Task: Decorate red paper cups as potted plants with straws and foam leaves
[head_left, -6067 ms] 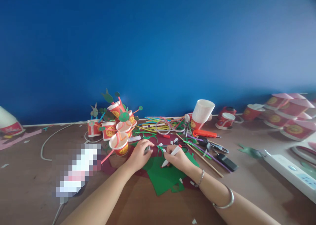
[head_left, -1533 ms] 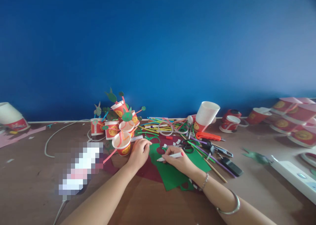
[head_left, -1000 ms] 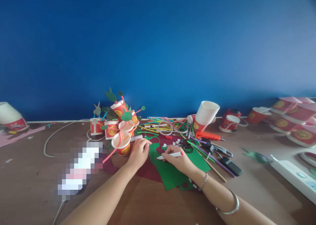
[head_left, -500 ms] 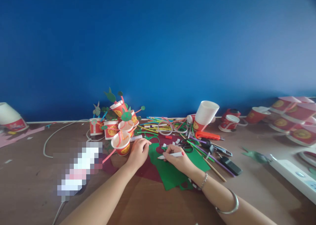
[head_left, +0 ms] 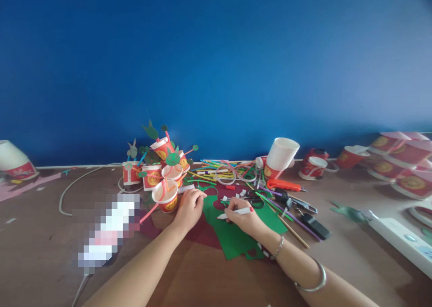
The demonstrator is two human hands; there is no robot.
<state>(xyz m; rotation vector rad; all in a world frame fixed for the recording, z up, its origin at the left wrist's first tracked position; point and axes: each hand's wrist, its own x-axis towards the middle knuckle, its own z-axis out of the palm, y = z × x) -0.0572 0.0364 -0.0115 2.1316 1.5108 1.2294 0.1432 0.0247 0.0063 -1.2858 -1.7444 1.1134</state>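
A green paper sheet [head_left: 236, 239] lies on the brown table over a dark red sheet [head_left: 202, 233]. My right hand [head_left: 245, 217] is closed round a white marker [head_left: 232, 213] with a red end, its tip resting on the green sheet. My left hand [head_left: 189, 208] lies at the sheet's left edge, fingers curled and pressing down on the paper. A red paper cup with a pink straw [head_left: 166, 198] stands just left of that hand.
More decorated red cups [head_left: 151, 170] cluster behind. Coloured straws [head_left: 216, 168], black scissors [head_left: 256, 200], an orange cutter [head_left: 281, 184], a tilted stack of white cups [head_left: 281, 156] and a black key fob [head_left: 313, 224] lie to the right. A white power strip [head_left: 401, 242] sits far right.
Since the oldest frame the green sheet has been turned and shifted right, and the marker now lies flatter. Over the last second the marker tip crept slightly right; my left hand stayed put.
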